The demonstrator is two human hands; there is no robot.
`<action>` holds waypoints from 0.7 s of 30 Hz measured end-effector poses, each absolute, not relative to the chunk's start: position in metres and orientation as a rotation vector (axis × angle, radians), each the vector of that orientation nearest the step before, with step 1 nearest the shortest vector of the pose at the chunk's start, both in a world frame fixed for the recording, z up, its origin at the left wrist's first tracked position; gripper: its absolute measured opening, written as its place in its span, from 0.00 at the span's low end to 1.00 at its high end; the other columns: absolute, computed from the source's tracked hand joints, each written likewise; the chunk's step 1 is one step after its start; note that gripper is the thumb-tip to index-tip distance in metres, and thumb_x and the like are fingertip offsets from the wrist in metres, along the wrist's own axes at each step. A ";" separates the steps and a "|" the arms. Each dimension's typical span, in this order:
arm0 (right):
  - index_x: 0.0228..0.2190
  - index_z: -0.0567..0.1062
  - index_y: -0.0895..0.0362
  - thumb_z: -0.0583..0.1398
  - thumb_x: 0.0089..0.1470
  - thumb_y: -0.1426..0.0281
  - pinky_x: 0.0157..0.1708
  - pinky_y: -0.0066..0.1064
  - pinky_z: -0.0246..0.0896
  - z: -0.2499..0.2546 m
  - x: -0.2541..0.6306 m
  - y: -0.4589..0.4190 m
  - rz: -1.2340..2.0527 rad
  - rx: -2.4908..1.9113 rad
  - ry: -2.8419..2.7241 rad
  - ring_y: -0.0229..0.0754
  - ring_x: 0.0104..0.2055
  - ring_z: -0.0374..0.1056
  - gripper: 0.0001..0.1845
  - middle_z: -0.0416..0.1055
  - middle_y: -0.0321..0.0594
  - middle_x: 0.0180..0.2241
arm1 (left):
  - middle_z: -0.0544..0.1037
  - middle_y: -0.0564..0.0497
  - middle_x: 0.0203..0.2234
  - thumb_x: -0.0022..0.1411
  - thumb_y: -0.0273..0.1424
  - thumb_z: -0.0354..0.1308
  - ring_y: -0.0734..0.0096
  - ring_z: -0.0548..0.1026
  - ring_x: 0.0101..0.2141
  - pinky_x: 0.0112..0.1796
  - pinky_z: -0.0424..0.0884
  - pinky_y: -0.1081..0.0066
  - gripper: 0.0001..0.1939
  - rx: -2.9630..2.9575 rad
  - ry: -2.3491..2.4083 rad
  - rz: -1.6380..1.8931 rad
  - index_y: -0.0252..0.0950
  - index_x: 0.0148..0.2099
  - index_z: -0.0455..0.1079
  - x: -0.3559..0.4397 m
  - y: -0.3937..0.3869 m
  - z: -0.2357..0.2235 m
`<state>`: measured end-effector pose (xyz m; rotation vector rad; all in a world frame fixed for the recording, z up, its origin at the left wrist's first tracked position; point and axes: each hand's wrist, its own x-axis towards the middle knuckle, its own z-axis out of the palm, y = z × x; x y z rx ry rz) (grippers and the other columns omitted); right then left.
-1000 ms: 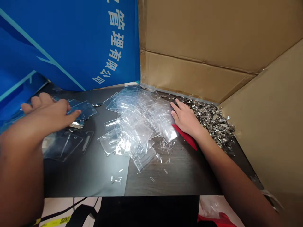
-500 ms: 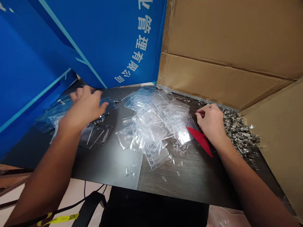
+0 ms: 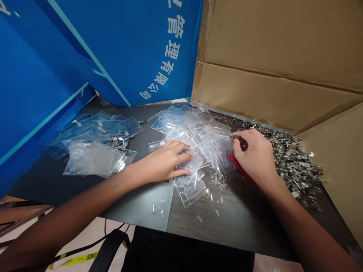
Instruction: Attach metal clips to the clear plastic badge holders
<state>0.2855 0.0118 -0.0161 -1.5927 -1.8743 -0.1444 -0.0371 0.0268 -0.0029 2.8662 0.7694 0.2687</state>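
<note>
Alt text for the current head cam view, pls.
A person's left hand spreads over a central pile of clear plastic sleeves; the right hand curls beside a heap of metal clips, its grip unclear. More sleeves lie at left; a blue banner and cardboard stand behind.

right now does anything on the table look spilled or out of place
Possibly the small clear plastic strips: they lie scattered loose on the dark wood-grain tabletop, some toward its near edge, apart from the messy central pile of clear rectangular plastic sleeves. They look spilled, though that may be ordinary here.
</note>
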 end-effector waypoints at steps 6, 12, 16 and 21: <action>0.43 0.87 0.59 0.55 0.63 0.76 0.45 0.49 0.74 -0.012 0.270 -0.004 -0.101 -1.555 -1.929 0.55 0.42 0.78 0.20 0.80 0.51 0.42 | 0.84 0.35 0.52 0.83 0.31 0.52 0.51 0.84 0.49 0.50 0.82 0.55 0.16 3.085 0.672 0.480 0.30 0.49 0.80 -0.035 0.029 0.003; 0.45 0.84 0.57 0.52 0.69 0.75 0.45 0.45 0.73 -0.003 0.246 -0.025 0.102 -1.529 -1.735 0.51 0.45 0.76 0.20 0.76 0.50 0.45 | 0.85 0.42 0.44 0.83 0.27 0.49 0.63 0.85 0.43 0.45 0.85 0.65 0.14 2.663 0.944 1.053 0.32 0.49 0.77 -0.041 0.026 0.017; 0.44 0.83 0.55 0.55 0.73 0.69 0.47 0.43 0.72 0.001 0.228 -0.039 0.458 -1.449 -1.662 0.49 0.46 0.76 0.15 0.78 0.46 0.45 | 0.85 0.45 0.41 0.84 0.35 0.49 0.68 0.87 0.37 0.40 0.88 0.69 0.18 1.958 1.132 1.287 0.34 0.46 0.78 -0.034 0.014 0.026; 0.48 0.83 0.54 0.62 0.72 0.60 0.44 0.41 0.74 -0.002 0.216 -0.049 0.867 -1.317 -1.673 0.49 0.47 0.78 0.14 0.80 0.45 0.46 | 0.85 0.47 0.34 0.77 0.36 0.62 0.68 0.87 0.32 0.38 0.89 0.69 0.12 1.565 1.000 1.070 0.33 0.42 0.77 -0.020 0.005 0.023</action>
